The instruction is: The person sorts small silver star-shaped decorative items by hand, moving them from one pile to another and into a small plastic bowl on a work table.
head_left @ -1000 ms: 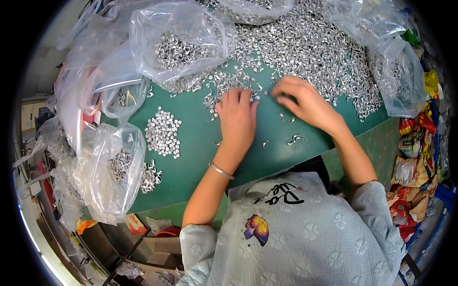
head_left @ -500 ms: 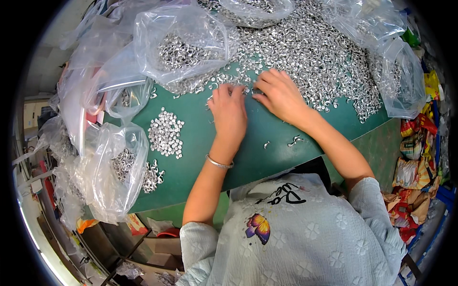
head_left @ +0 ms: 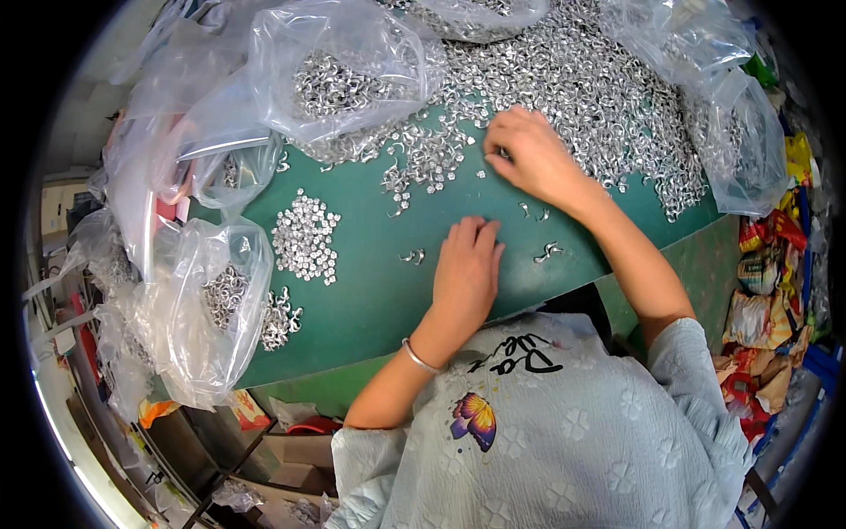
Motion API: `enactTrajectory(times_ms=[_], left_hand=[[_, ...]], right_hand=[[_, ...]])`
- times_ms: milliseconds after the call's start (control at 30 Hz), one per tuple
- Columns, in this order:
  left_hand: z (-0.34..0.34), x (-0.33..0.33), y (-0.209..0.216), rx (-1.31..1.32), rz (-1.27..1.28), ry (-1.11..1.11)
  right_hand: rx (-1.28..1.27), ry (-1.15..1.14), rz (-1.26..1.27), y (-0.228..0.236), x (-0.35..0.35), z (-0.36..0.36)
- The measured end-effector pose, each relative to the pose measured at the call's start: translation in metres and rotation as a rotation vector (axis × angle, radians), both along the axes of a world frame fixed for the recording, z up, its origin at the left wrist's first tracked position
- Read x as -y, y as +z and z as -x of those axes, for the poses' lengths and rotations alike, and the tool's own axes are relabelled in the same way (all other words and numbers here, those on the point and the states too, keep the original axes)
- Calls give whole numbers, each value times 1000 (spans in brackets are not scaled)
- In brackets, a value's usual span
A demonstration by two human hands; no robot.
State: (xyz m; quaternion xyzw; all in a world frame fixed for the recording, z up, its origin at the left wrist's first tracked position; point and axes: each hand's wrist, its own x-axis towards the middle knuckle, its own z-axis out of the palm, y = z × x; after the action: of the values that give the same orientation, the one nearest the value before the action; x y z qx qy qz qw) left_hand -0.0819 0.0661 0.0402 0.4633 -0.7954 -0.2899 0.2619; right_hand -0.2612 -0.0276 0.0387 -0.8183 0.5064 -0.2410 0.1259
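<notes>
My left hand (head_left: pixel 467 269) is low over the green table near its front edge, fingers pointing away from me and slightly apart. Nothing shows in it. Beside it lie small curved silver metal pieces (head_left: pixel 412 257), and more lie to its right (head_left: pixel 548 253). At the near edge of the big heap of silver metal pieces (head_left: pixel 573 97), my right hand (head_left: pixel 533 161) has its fingers curled toward the thumb; what they hold, if anything, is too small to make out. A small cluster of these pieces (head_left: pixel 429 159) sits left of the right hand.
A neat patch of small silver pieces (head_left: pixel 305 236) lies on the left of the table (head_left: pixel 370 309). Clear plastic bags with metal pieces stand at the back (head_left: pixel 339 84), left (head_left: pixel 207 317) and right (head_left: pixel 745 150). Colourful packages (head_left: pixel 762 273) are piled beyond the table's right side.
My left hand has drawn back from the heap toward me and slightly right. My right hand has shifted slightly up and right. Loose pieces now show nearer me on the table.
</notes>
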Motion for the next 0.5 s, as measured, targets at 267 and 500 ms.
enactTrajectory(times_ms=[267,500], left_hand=[[17,-19,-16,-123,-20,-59],[36,13,-15,8,122,-61]], right_hand=[[10,81,-259,17,-73,43],[102,30,-247,19,-85,44]])
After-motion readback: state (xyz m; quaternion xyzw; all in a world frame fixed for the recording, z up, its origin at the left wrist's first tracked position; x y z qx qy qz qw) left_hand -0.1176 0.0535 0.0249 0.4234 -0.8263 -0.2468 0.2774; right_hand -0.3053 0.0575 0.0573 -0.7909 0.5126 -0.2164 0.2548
